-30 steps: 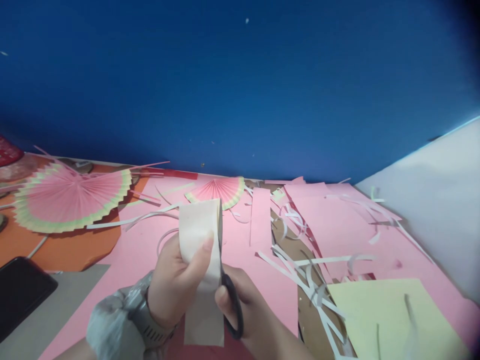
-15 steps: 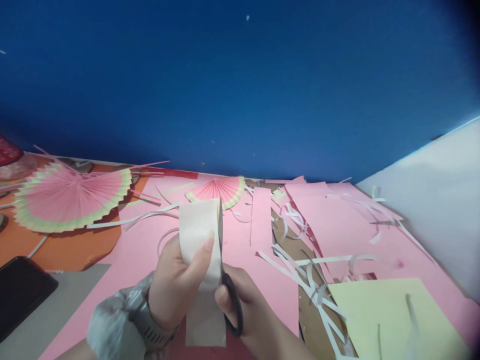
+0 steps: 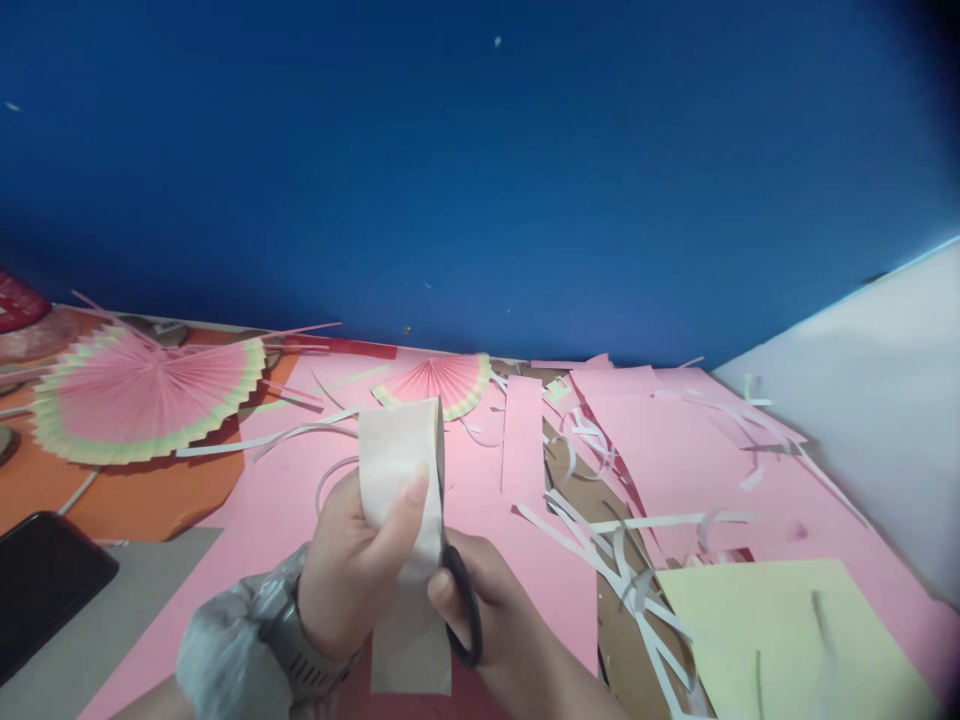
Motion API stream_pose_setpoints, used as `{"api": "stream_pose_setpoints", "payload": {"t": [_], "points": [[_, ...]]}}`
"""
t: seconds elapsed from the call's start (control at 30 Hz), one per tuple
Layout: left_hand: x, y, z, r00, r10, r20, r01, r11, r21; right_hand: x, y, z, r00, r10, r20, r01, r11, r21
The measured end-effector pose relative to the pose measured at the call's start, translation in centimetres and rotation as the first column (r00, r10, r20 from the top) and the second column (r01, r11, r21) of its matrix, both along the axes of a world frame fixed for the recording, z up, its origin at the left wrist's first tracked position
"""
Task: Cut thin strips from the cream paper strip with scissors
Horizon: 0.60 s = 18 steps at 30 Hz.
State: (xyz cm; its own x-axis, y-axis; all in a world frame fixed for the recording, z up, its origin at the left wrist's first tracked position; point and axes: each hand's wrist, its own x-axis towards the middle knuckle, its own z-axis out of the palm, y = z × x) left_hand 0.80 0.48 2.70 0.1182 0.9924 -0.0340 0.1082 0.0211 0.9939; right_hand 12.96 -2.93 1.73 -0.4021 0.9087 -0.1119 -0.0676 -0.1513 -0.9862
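Note:
My left hand (image 3: 367, 560) pinches a folded cream paper strip (image 3: 394, 440), its thumb lying flat on the front. The strip's lower end hangs below the hand. In my right hand (image 3: 499, 600) is a pair of scissors (image 3: 466, 605) with black handles, my thumb and fingers closed round them. Their blades point away from me and run along the right edge of the strip; the paper partly hides them. Just beyond the strip lies a small pleated pink paper fan (image 3: 431, 382) with a yellow-green rim.
A larger pleated fan (image 3: 150, 390) rests on orange paper (image 3: 202, 500) at left, near a black phone (image 3: 52, 570). Pink sheets (image 3: 645, 420), white paper offcuts (image 3: 622, 570) and a pale yellow sheet (image 3: 795, 620) cover the right. A blue wall (image 3: 480, 180) rises behind.
The scissor handles have shifted very slightly to the left and up, towards the paper strip. My left hand and the strip hold almost the same place.

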Motion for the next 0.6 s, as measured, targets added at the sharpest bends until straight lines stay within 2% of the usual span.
{"api": "stream_pose_setpoints", "payload": {"t": [0.27, 0.47, 0.6], "points": [[-0.14, -0.18, -0.11, 1.0, 0.007, 0.008, -0.007, 1.0, -0.013, 0.09, -0.11, -0.49, 1.0, -0.008, -0.004, 0.008, 1.0, -0.01], [-0.05, -0.14, 0.11, 0.999, 0.02, 0.03, -0.019, 0.999, -0.034, -0.1, -0.06, -0.42, 0.995, -0.011, -0.103, 0.009, 1.0, -0.018], [-0.22, 0.0, -0.09, 0.995, 0.022, 0.096, -0.013, 0.995, -0.098, -0.16, -0.11, -0.47, 0.993, -0.029, -0.117, 0.023, 0.998, -0.053]]}}
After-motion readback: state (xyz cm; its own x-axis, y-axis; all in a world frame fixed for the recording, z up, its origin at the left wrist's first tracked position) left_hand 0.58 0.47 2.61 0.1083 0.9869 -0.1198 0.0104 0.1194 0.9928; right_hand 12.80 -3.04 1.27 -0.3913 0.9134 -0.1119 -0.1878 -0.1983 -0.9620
